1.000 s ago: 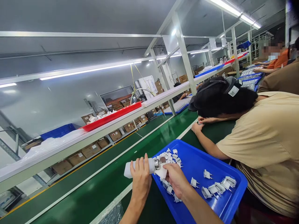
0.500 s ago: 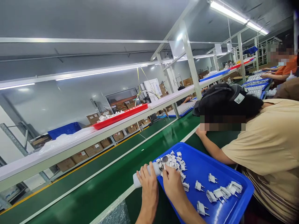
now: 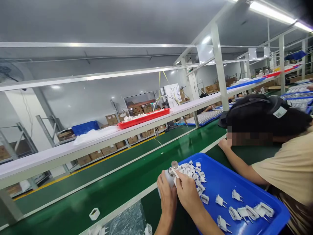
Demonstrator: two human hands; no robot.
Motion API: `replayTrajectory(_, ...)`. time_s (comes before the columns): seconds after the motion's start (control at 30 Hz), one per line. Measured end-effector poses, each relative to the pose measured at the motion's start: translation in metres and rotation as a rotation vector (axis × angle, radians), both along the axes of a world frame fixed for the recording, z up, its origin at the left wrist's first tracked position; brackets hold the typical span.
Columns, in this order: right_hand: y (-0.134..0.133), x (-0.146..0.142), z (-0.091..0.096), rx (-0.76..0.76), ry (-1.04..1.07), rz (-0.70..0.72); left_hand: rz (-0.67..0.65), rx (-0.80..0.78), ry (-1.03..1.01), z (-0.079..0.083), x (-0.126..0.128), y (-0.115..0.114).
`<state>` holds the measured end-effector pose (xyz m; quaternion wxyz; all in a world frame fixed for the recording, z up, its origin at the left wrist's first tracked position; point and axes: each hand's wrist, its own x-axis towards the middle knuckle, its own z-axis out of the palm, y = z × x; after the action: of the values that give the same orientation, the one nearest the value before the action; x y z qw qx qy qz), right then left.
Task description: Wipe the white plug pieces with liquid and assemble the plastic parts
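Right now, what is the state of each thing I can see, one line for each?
Left hand: closed around the white bottle.
Right hand: pinching a white plug part at the bottle's tip.
Bottle: held, metal tip up.
Blue tray: holds loose plug parts.
Plug parts: heaped at the tray's far corner, others scattered.
Red tray: on the shelf, filled with white parts.
Co-worker: bent low over the belt.

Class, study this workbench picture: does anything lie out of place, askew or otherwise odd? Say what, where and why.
One white plug part lies alone on the green belt, far from the heap in the blue tray. More white pieces sit at the bottom edge, outside any tray. Nothing looks spilled or broken.
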<state>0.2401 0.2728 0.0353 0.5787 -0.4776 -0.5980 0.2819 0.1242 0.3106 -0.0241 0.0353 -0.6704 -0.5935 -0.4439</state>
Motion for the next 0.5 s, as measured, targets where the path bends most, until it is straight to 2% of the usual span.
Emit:
replayTrajectory(0.13,0.003,0.001,-0.009,-0.089,0.311,0.107,-0.035,-0.072,-0.190,-0.001,-0.004,0.003)
replayTrajectory(0.27,0.003,0.004,-0.019,-0.250,0.665,0.150,-0.018,-0.135,-0.319,-0.008,-0.014,0.021)
replayTrajectory(0.4,-0.018,0.021,-0.032,-0.409,0.876,0.095,0.017,-0.154,-0.386,-0.018,-0.030,0.042)
replayTrajectory(0.5,-0.044,0.046,-0.053,-0.487,0.955,0.032,0.025,-0.143,-0.393,-0.022,-0.041,0.055)
